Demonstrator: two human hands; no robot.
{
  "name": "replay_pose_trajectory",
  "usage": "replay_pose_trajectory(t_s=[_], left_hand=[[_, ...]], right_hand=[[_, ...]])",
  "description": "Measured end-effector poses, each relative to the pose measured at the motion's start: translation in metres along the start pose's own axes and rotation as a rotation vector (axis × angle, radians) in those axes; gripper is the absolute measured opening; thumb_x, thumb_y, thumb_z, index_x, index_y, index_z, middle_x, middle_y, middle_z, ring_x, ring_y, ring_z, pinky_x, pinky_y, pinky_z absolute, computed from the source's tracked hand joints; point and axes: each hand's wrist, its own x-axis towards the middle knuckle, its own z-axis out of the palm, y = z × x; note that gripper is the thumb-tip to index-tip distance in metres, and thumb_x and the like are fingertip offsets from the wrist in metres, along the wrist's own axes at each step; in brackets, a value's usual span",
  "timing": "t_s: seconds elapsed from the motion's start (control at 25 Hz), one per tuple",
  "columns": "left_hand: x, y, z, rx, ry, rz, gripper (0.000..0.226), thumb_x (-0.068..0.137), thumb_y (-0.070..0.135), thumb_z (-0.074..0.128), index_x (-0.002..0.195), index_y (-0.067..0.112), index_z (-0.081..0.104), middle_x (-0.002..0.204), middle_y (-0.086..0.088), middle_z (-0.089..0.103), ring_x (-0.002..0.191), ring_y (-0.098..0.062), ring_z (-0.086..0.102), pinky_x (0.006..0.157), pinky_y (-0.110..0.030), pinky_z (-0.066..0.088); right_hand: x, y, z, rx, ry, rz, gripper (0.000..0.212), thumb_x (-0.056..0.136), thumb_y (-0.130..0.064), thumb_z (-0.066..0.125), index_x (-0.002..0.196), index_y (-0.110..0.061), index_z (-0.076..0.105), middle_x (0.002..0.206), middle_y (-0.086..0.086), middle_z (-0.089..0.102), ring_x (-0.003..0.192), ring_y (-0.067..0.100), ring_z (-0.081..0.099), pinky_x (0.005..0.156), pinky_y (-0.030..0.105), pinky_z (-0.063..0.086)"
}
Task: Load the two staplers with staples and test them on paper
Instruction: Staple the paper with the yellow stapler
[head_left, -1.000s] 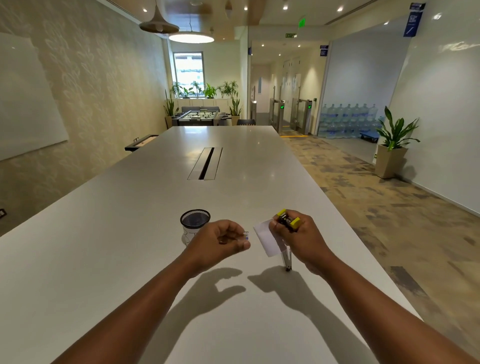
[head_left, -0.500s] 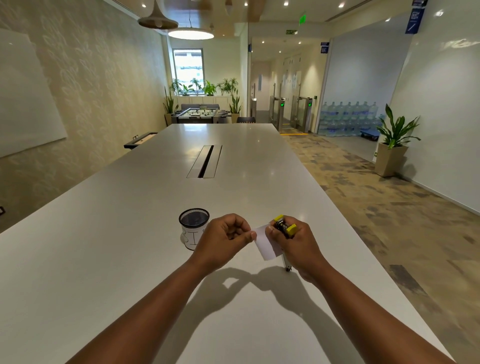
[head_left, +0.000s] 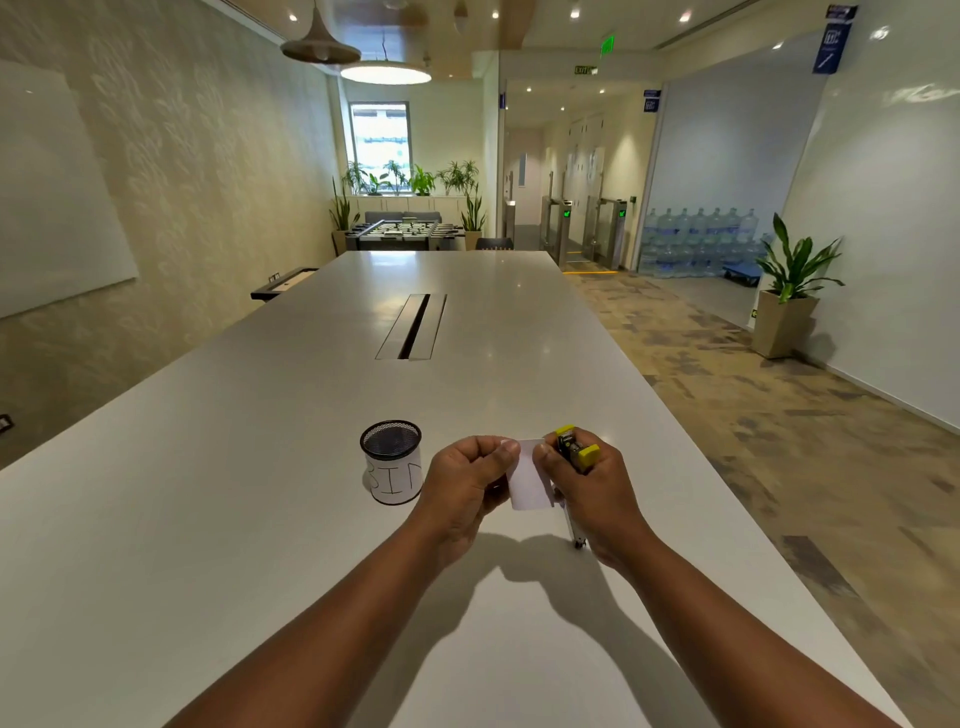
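Frame center-bottom: right hand (head_left: 597, 493) grips yellow stapler (head_left: 571, 448) and pinches paper slip (head_left: 530, 475); left hand (head_left: 467, 483) pinches the slip's upper left corner. Mesh cup (head_left: 392, 462) just left of the hands.

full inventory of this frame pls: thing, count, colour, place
small yellow and black stapler: 1, yellow and black, in the right hand's grip
small white paper slip: 1, white, held between both hands above the table
black wire-mesh cup with white paper label: 1, black mesh, white label with handwriting, on the table left of the hands
thin metal piece: 1, silver, sticking down below the right hand; what it is I cannot tell
long white table: 1, white, dark cable slot at centre
potted green plant in beige planter: 1, green, on the floor at right
left hand: 1, pinches the slip's left edge
right hand: 1, holds stapler and slip
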Motion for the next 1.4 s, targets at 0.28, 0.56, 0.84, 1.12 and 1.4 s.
replay_pose_trajectory(t_s=[0.28, 0.56, 0.84, 1.12, 1.4], left_hand=[[-0.001, -0.001, 0.0, -0.099, 0.116, -0.024, 0.012, 0.094, 0.007, 0.065, 0.082, 0.007, 0.066, 0.075, -0.004, 0.076, 0.075, -0.021, 0.07, 0.083, -0.04, 0.059], [-0.004, -0.006, -0.001, 0.129, 0.106, 0.102, 0.021, 0.096, 0.024, 0.066, 0.093, 0.003, 0.067, 0.091, -0.014, 0.077, 0.082, -0.023, 0.073, 0.075, -0.034, 0.063], [-0.004, -0.011, -0.008, 0.666, 0.101, 0.165, 0.033, 0.104, 0.036, 0.052, 0.084, 0.011, 0.061, 0.075, -0.007, 0.065, 0.07, -0.02, 0.059, 0.066, -0.038, 0.049], [-0.009, -0.018, -0.009, 0.831, 0.118, 0.28, 0.053, 0.1, 0.051, 0.051, 0.071, 0.007, 0.056, 0.059, -0.003, 0.059, 0.053, -0.014, 0.058, 0.056, -0.035, 0.048], [-0.012, -0.025, -0.019, 0.809, -0.103, 0.147, 0.041, 0.106, 0.036, 0.045, 0.095, -0.001, 0.057, 0.074, -0.008, 0.062, 0.066, -0.014, 0.062, 0.073, -0.042, 0.055]], right_hand=[[-0.003, -0.002, 0.005, -0.063, 0.002, -0.074, 0.012, 0.096, -0.007, 0.065, 0.085, 0.0, 0.065, 0.063, -0.005, 0.06, 0.056, 0.007, 0.054, 0.054, 0.021, 0.047], [-0.005, -0.005, 0.011, 0.024, 0.002, -0.007, 0.012, 0.097, -0.005, 0.063, 0.085, -0.004, 0.064, 0.064, -0.006, 0.065, 0.057, 0.007, 0.059, 0.052, 0.02, 0.046], [-0.009, 0.004, 0.013, 0.082, 0.056, 0.087, 0.019, 0.095, -0.009, 0.066, 0.077, -0.012, 0.063, 0.07, 0.007, 0.059, 0.067, 0.019, 0.055, 0.053, 0.027, 0.043], [-0.01, 0.004, 0.015, 0.132, 0.125, 0.141, 0.018, 0.095, -0.01, 0.066, 0.078, -0.012, 0.064, 0.073, 0.007, 0.064, 0.071, 0.022, 0.063, 0.056, 0.032, 0.045], [-0.012, -0.001, 0.012, 0.17, 0.139, 0.142, 0.022, 0.097, -0.004, 0.062, 0.075, -0.008, 0.06, 0.057, -0.01, 0.063, 0.051, 0.004, 0.059, 0.043, 0.016, 0.044]])
